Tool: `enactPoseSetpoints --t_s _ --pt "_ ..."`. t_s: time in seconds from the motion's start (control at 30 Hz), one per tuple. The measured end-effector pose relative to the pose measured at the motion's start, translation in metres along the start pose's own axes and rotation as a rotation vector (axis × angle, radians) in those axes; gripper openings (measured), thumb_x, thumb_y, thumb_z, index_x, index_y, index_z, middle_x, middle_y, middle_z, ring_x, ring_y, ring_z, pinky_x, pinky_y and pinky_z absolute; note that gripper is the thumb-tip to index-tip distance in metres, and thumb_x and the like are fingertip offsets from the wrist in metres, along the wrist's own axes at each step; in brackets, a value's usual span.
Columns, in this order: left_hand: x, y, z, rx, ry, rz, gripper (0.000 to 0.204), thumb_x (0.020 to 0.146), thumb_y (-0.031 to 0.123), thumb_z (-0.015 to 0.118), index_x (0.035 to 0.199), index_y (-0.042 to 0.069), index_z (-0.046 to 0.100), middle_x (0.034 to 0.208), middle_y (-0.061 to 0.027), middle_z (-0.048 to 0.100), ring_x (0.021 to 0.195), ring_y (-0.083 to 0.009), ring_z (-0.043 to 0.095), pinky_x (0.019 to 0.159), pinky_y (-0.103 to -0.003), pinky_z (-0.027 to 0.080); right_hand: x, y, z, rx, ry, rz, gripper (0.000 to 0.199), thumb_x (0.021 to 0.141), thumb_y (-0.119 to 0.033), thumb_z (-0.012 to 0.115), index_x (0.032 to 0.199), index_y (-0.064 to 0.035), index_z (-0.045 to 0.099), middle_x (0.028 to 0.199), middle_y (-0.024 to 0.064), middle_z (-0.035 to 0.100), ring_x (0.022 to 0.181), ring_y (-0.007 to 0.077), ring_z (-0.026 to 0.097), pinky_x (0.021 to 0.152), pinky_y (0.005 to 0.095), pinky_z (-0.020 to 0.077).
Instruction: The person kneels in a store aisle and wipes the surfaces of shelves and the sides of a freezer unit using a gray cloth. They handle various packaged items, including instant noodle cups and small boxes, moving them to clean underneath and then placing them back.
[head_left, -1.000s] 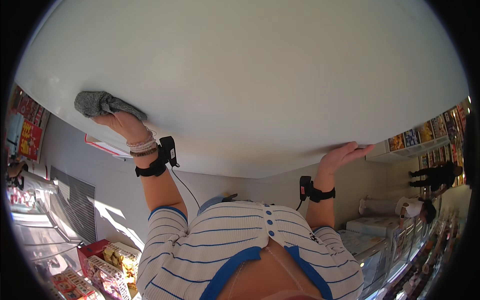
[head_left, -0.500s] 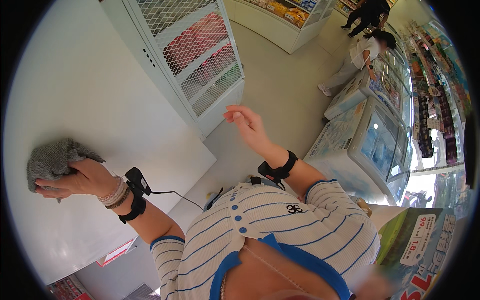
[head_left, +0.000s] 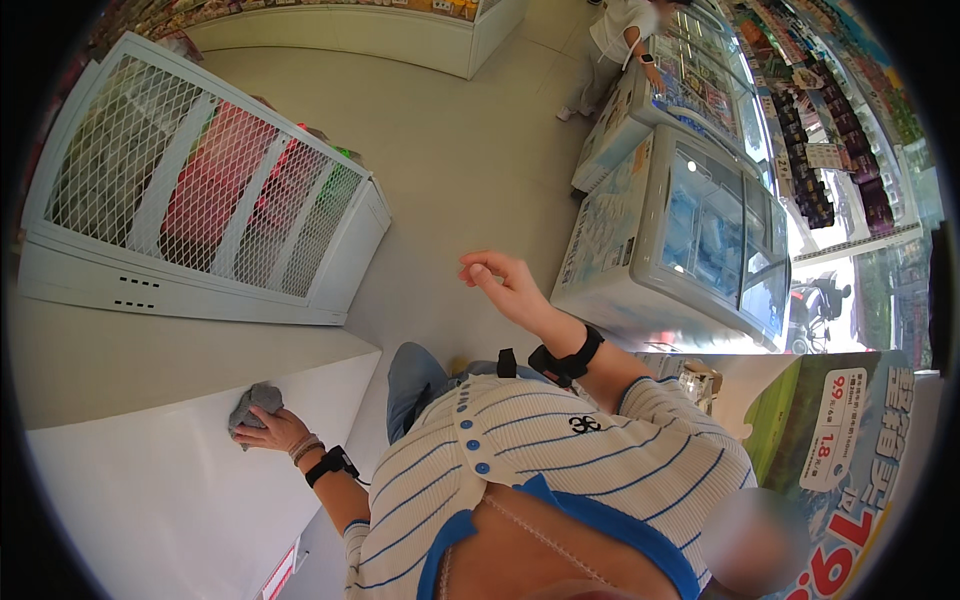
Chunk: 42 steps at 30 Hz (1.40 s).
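Note:
My left hand presses a crumpled grey cloth against a plain white panel, just below the edge where it meets another white face. The fingers spread over the cloth, which partly hides beneath them. Out in front of my body, my right hand is held up in the air with nothing in it. Its fingers are loosely bent, and it touches nothing.
A white cabinet with mesh panels and red goods inside stands at the far left. Glass-topped chest freezers line the right, where a person leans over. A printed poster board is close on my right.
My view has turned toward the left and the mesh cabinet now shows more fully. The left hand has brought the cloth closer to my body. The right hand stays raised and empty.

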<state>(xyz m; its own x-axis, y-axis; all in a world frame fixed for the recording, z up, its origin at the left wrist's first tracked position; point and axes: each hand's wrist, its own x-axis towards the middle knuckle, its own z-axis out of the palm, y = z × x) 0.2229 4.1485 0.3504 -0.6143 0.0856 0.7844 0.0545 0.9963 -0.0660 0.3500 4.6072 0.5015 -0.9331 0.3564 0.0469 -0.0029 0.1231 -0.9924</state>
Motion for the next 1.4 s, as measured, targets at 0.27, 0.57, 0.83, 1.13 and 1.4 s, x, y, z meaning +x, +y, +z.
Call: enactPoseSetpoints --t_s 0.27,0.57,0.83,1.13,1.4 --pt "-0.069 0.073 -0.021 -0.266 -1.061 -0.070 0.053 0.086 0.009 0.052 0.138 0.015 0.045 0.142 -0.0181 0.041 0.129 -0.0363 0.040 0.101 -0.050 0.039 0.063 0.047 -0.054 -0.058 -0.065 0.122 0.029 0.096 -0.021 0.053 0.112 0.0014 0.061 0.092 0.0084 0.068 0.084 0.0146 0.062 0.075 0.0277 0.0488" --pt "0.086 0.253 0.116 -0.584 -1.517 0.043 0.039 0.083 0.025 0.060 0.118 0.007 0.061 0.109 -0.0189 0.063 0.098 -0.0370 0.060 0.087 -0.046 0.048 0.290 0.031 -0.120 -0.276 -0.111 -0.115 0.026 0.091 -0.021 0.057 0.107 -0.0019 0.064 0.087 0.0123 0.069 0.075 0.0241 0.065 0.067 0.0331 0.0516" --pt "0.343 0.569 0.201 -1.340 -1.413 0.101 0.036 0.091 0.021 0.060 0.117 -0.005 0.055 0.102 -0.0148 0.064 0.093 -0.0215 0.062 0.082 -0.033 0.049 0.425 0.036 -0.200 -0.336 -0.235 -0.041 0.044 0.092 -0.021 0.056 0.131 -0.0040 0.048 0.106 0.0179 0.064 0.081 0.0248 0.065 0.075 0.0324 0.0517" --pt "0.415 0.914 0.203 -1.661 -1.874 0.706 0.052 0.091 0.022 0.059 0.134 -0.003 0.042 0.109 -0.0124 0.062 0.088 -0.0192 0.061 0.079 -0.027 0.049 0.512 0.129 -0.411 0.023 0.560 0.079 0.030 0.092 -0.012 0.055 0.119 -0.0001 0.048 0.093 0.0101 0.064 0.079 0.0141 0.059 0.071 0.0294 0.0483" --pt "0.481 1.131 0.272 -1.722 -1.565 0.337 0.044 0.086 0.004 0.059 0.128 0.002 0.049 0.107 -0.0115 0.061 0.096 -0.0150 0.058 0.086 -0.028 0.047 0.676 0.112 -0.597 -0.245 0.372 0.066 0.035 0.093 -0.013 0.052 0.126 -0.0013 0.047 0.111 0.0175 0.060 0.086 0.0298 0.063 0.076 0.0327 0.0486"
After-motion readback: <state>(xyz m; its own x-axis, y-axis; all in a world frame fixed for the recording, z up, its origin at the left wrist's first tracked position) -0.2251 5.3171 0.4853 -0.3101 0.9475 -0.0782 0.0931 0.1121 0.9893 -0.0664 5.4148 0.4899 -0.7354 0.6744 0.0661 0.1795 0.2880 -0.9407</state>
